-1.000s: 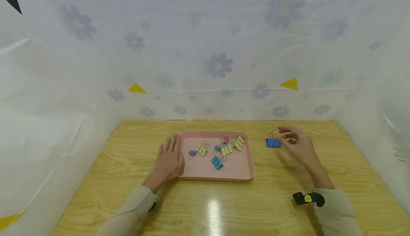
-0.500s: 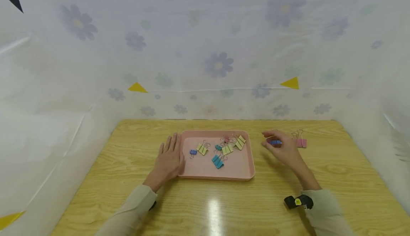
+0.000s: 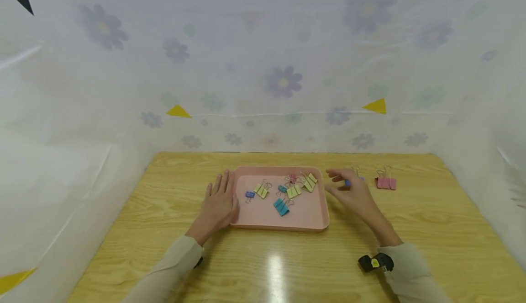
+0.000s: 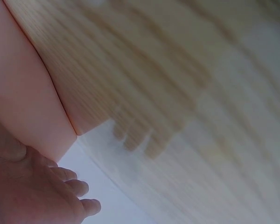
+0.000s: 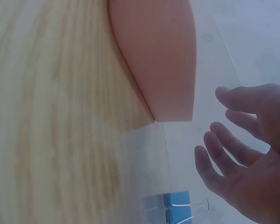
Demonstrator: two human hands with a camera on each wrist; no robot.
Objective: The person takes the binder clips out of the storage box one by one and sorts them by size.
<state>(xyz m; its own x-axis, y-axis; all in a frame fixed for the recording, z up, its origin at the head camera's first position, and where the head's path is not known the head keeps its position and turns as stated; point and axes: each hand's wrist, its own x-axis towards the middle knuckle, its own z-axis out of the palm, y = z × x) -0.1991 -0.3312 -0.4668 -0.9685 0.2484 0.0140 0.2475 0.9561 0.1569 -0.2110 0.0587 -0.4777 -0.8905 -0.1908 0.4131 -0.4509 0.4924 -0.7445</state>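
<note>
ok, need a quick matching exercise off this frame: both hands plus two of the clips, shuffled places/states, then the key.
Column 1
1. Left hand
2. Right hand
3. Larger teal clip
4. Larger pink clip

Column 2
A. On the table, right of both hands
B. At the left side of the tray, fingers straight
C. In the tray, nearer its front edge than the other clips
D. Just right of the tray, fingers bent, holding nothing

Pairs: 1-B, 2-D, 3-C, 4-A

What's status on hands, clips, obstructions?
Left hand against left side of pink tray. Right hand open, empty, near its right side. Blue clip, pink clip outside it. Nothing seen blocking right hand.
</note>
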